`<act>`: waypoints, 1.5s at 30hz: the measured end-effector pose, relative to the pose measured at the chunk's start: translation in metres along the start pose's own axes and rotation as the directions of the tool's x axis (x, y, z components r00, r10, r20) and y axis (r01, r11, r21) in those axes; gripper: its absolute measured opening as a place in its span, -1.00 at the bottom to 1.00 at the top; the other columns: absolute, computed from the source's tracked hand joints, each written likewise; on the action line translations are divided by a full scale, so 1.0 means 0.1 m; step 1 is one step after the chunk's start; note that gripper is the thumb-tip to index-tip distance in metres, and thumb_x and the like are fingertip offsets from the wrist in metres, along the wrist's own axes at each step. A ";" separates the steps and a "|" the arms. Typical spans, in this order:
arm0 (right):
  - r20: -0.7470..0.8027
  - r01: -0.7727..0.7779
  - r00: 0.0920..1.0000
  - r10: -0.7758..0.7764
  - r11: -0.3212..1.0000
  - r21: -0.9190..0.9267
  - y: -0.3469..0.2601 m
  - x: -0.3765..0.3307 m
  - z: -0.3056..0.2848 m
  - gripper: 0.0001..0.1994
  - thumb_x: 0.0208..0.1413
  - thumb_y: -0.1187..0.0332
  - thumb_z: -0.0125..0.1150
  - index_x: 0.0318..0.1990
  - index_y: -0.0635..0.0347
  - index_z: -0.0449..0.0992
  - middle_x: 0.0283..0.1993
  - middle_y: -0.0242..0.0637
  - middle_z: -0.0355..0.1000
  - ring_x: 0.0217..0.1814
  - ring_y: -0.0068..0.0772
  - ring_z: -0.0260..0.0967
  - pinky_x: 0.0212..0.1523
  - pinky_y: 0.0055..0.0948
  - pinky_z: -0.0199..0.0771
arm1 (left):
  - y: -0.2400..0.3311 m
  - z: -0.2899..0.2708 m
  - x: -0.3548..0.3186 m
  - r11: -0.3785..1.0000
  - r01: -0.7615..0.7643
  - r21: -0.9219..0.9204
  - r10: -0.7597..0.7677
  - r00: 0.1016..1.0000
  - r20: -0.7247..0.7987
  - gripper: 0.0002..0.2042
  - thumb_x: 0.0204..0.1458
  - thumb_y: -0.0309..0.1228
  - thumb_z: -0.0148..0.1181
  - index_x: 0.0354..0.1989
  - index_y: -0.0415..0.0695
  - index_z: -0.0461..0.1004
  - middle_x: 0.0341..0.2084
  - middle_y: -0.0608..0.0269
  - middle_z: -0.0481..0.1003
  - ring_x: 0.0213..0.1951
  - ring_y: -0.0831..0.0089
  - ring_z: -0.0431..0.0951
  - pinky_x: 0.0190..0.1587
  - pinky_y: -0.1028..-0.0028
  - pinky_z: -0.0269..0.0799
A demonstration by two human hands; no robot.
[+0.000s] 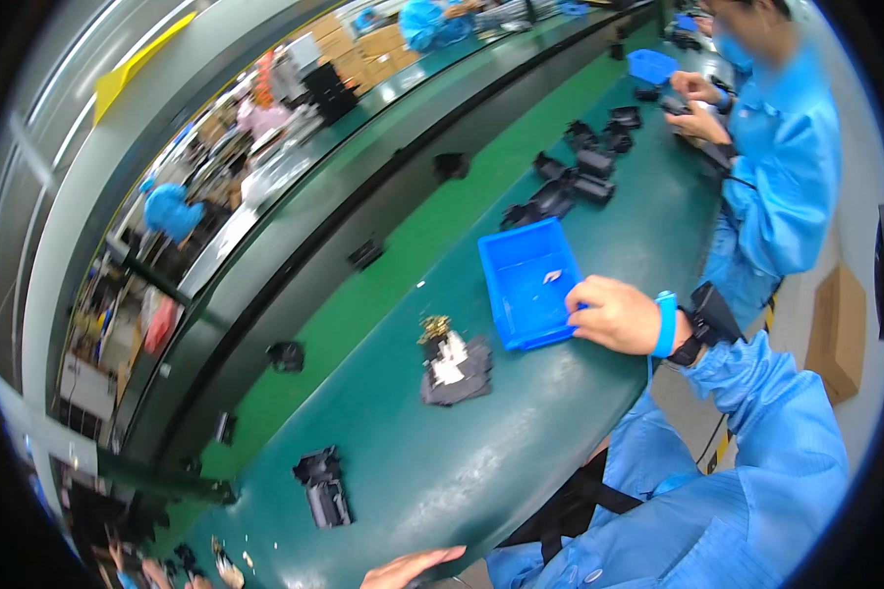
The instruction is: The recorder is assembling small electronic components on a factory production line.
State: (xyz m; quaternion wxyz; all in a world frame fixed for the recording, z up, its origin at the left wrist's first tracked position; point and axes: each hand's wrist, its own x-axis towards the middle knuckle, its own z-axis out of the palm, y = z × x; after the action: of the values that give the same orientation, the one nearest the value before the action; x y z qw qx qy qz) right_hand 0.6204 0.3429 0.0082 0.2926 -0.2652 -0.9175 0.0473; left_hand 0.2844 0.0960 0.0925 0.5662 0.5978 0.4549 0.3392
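My right hand point(614, 316) is closed on the right-hand rim of a shallow blue plastic bin point(530, 332), its fingers curled over the edge. A small pale piece point(552, 276) lies inside the bin. At the lower edge of the head view, my left hand point(413, 568) shows only in part, flat with its fingers stretched out and nothing visible in it. Left of the bin, a dark pad point(471, 385) carries small white pieces point(449, 359), with a cluster of brass-coloured parts point(435, 329) at its far end. A black plastic housing point(329, 501) lies nearer my left hand.
Several black housings point(591, 187) are grouped beyond the bin on the green table point(432, 471). More black parts point(366, 253) sit on the green conveyor belt point(403, 231) alongside. A co-worker in blue point(791, 177) handles a dark part at the far right, near another blue bin point(652, 66).
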 end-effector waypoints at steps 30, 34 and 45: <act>0.142 0.167 0.976 -0.164 0.986 -0.011 -1.00 0.95 0.72 -0.53 -0.38 0.27 0.37 -0.22 0.23 0.44 -0.10 -0.22 0.33 0.01 -0.20 0.22 -0.05 -0.21 0.20 | -1.16 -0.76 0.31 0.425 0.676 0.601 0.362 0.482 -0.798 -0.40 -0.21 -0.37 0.26 0.09 -0.19 0.23 -0.04 -0.04 0.34 -0.01 0.03 0.35 0.02 0.24 0.28; 0.053 0.165 0.985 -0.163 0.986 -0.027 -0.95 0.84 0.72 -0.43 -0.55 0.32 0.41 -0.21 0.30 0.41 -0.12 -0.15 0.30 -0.04 -0.12 0.23 -0.07 -0.15 0.21 | -1.11 -0.69 0.37 0.415 0.696 0.587 0.335 0.483 -0.809 -0.44 -0.18 -0.30 0.25 0.07 -0.12 0.27 -0.05 0.01 0.34 -0.06 0.07 0.37 -0.03 0.24 0.32; 0.041 0.115 0.993 -0.113 0.992 -0.050 -0.92 0.86 0.87 -0.43 -0.47 0.24 0.41 -0.17 0.27 0.43 -0.17 -0.21 0.30 -0.09 -0.23 0.25 -0.11 -0.25 0.23 | -1.06 -0.70 0.24 0.506 0.643 0.575 0.368 0.441 -0.818 -0.27 -0.32 -0.46 0.28 0.15 -0.24 0.13 0.01 -0.07 0.28 0.07 0.02 0.28 0.11 0.25 0.19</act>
State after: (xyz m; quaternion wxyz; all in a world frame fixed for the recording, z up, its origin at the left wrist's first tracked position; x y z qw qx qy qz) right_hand 0.4698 0.3140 0.0027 0.2703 -0.2188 -0.9375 0.0115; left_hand 0.2115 0.1387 -0.0053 -0.1002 0.4704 0.8346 0.2685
